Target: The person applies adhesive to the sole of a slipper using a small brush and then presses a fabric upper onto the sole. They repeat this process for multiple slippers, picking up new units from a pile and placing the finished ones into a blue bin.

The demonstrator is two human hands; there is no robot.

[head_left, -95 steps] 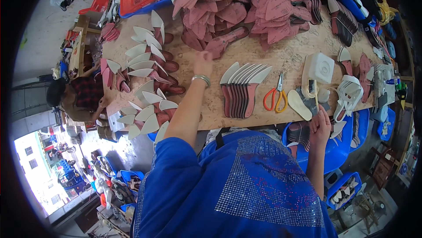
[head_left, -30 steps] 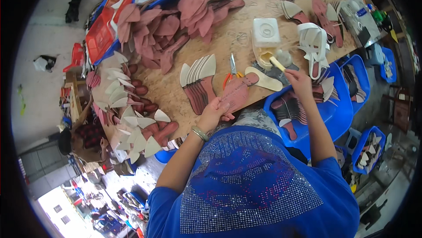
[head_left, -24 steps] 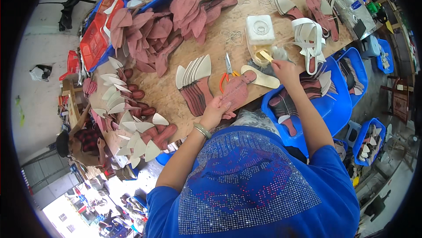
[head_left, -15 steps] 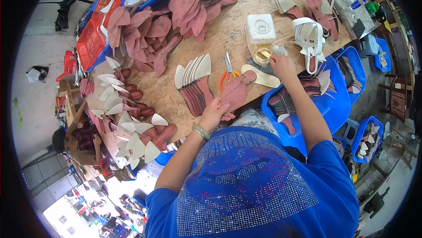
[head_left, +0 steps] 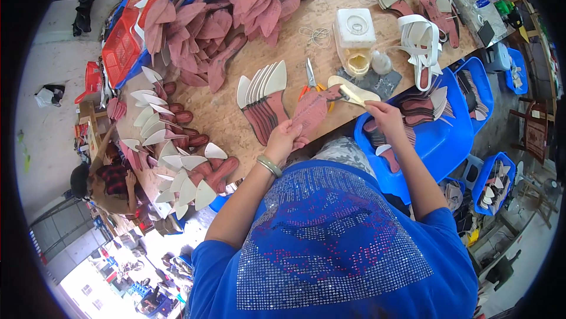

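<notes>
My left hand (head_left: 284, 137) grips a reddish-pink shoe insole (head_left: 311, 113) by its wide end, just over the table's front edge. The insole's narrow end points away to the right. My right hand (head_left: 386, 120) pinches a flat cream-coloured brush (head_left: 352, 96), its tip at that narrow end. Under the brush lies a cream sole-shaped piece (head_left: 368, 96) on the table. Beyond it stands an open pot (head_left: 358, 61) with yellowish residue round its mouth. Scissors with orange handles (head_left: 310, 75) lie partly hidden behind the insole.
A fanned row of insoles with white tips (head_left: 262, 92) stands left of the scissors. Pink insoles (head_left: 200, 36) are heaped at the back left, and more white-tipped ones (head_left: 177, 160) line the left edge. White straps (head_left: 420, 42) and blue bins (head_left: 433, 142) are at right. A person works far left.
My right hand has moved from the pot toward me, bringing the brush to the insole's narrow end. The left hand keeps hold of the insole, which has shifted slightly up-left.
</notes>
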